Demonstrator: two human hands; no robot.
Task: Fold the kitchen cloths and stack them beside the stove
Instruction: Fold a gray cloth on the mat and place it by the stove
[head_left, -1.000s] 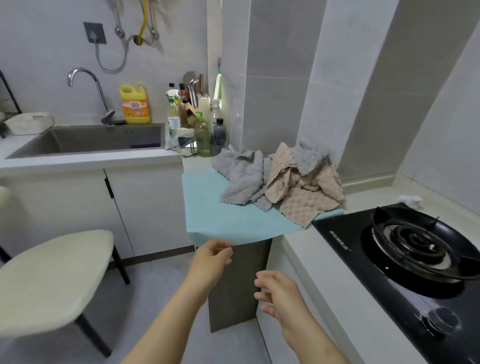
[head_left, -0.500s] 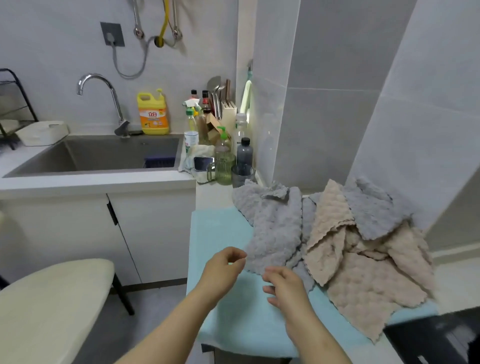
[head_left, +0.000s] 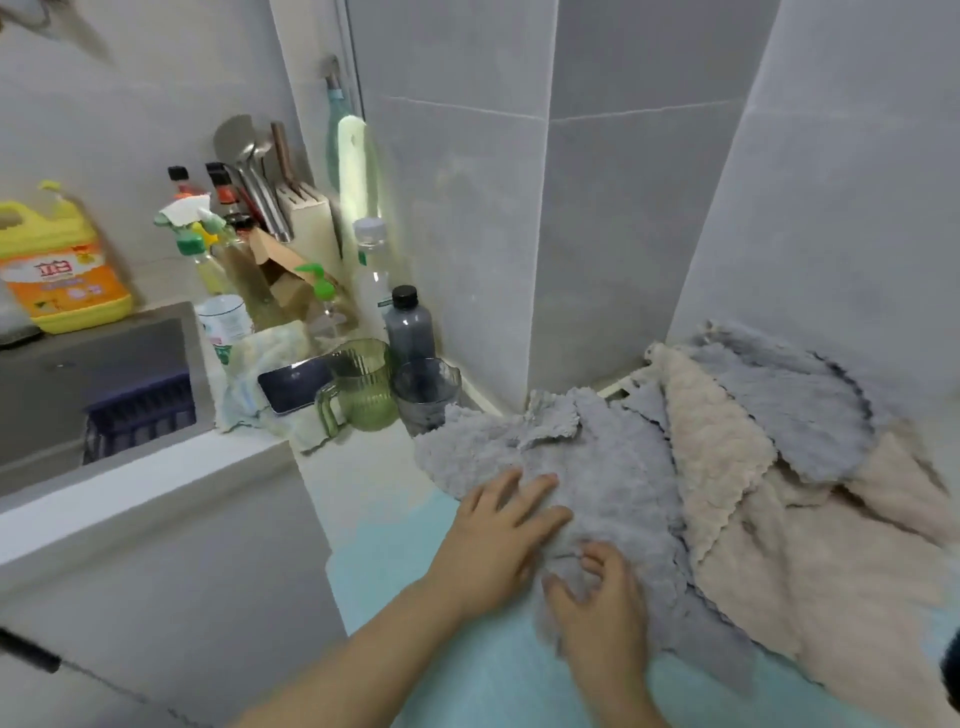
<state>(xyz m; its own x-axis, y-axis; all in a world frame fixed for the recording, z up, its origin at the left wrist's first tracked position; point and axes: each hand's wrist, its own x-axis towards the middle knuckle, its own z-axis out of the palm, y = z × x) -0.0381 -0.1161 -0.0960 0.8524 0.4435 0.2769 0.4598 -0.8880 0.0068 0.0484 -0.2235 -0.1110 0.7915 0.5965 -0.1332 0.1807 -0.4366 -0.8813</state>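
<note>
A heap of crumpled kitchen cloths lies on a light blue mat (head_left: 415, 561) on the counter. The nearest grey cloth (head_left: 608, 467) is under both hands. My left hand (head_left: 498, 535) lies flat on it with fingers straight. My right hand (head_left: 597, 603) has its fingers curled into the cloth's lower edge, gripping it. A beige cloth (head_left: 727, 488) lies to the right, with another grey cloth (head_left: 789, 405) over its far part. The stove is out of view apart from a dark sliver at the right edge.
Behind the cloths stand a green pitcher (head_left: 358, 384), a dark glass (head_left: 426, 389) and a dark bottle (head_left: 408, 327). A phone (head_left: 293, 384) lies on a rag by the sink (head_left: 93, 384). Bottles, a knife block and yellow detergent (head_left: 57, 270) crowd the back left. Tiled walls close in.
The view has moved in close to the cloth heap. Both hands have gone forward from above the mat onto the nearest grey cloth; the right hand now grips its edge.
</note>
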